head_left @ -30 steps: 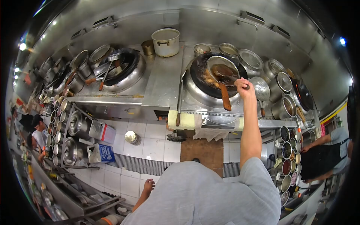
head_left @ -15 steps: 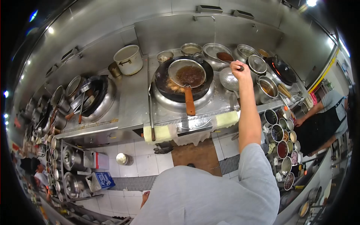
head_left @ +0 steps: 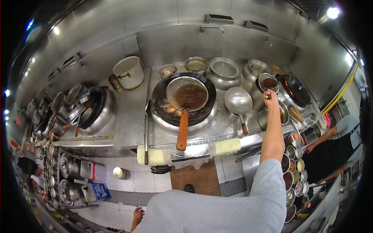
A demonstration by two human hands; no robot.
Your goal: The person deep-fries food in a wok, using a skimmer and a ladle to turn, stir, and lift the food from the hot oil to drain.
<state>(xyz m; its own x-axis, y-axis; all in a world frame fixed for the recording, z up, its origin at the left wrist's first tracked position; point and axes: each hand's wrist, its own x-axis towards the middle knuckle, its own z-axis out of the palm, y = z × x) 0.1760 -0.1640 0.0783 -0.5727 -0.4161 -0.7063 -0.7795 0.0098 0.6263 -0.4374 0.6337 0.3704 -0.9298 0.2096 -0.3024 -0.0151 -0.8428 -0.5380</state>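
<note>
Apparently ladling, the right hand [head_left: 269, 95] closes tightly round a ladle [head_left: 269, 83] above the small strainer [head_left: 263, 77], far right; pouring would call for a steady tilt. The left hand [head_left: 138, 213] hangs near left, loosely open, seemingly empty.

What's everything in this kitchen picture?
Woks: at least three, dark, across the stove
Mesh strainer: one, silver, brown handle, over the central wok
Skimmer: one, silver, beside that wok
Ladle: one, brown inside, right
Tall pot: one, pale, back left
Tap: one, silver, back
Towels: at least two, pale yellow, front edge
Mat: one, brown, underfoot
Can: one, pale, left of the mat
Other cookware: many, mostly silver, all around
Co-worker: at least one, grey and black, far right
Right hand: one, bare, gripping the ladle
Left hand: one, bare, lower left
</note>
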